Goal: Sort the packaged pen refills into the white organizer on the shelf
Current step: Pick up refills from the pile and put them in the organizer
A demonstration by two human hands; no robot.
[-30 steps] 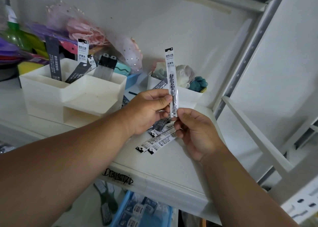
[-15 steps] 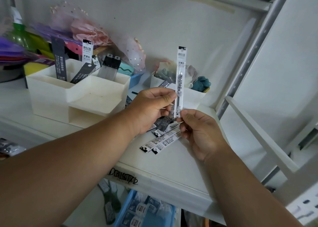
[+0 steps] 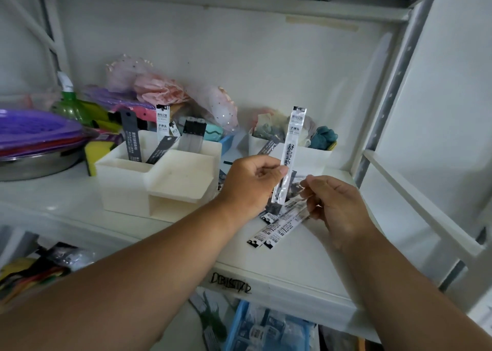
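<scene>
left hand (image 3: 247, 184) is pinching refill (image 3: 290, 153) upright, right of organizer (image 3: 159, 175) | right hand (image 3: 336, 204) is loosely curled, holding nothing | refill seems light, slippery; pinching mid-length is best

The scene is dim and flat, lit softly from the front and above with a cool grey cast, so the white painted back wall of the shelf (image 3: 266, 66) reads as dull grey and shadows stay faint — only a soft dark band under the cream plastic organizer's stepped tray (image 3: 183, 180). Wide-angle bending curves the grey metal shelf upright (image 3: 394, 84) at the right edge. The bare forearms in the foreground are soft and blurred, and print on the clear plastic refill packet (image 3: 291, 148) stays legible without glare.
</scene>
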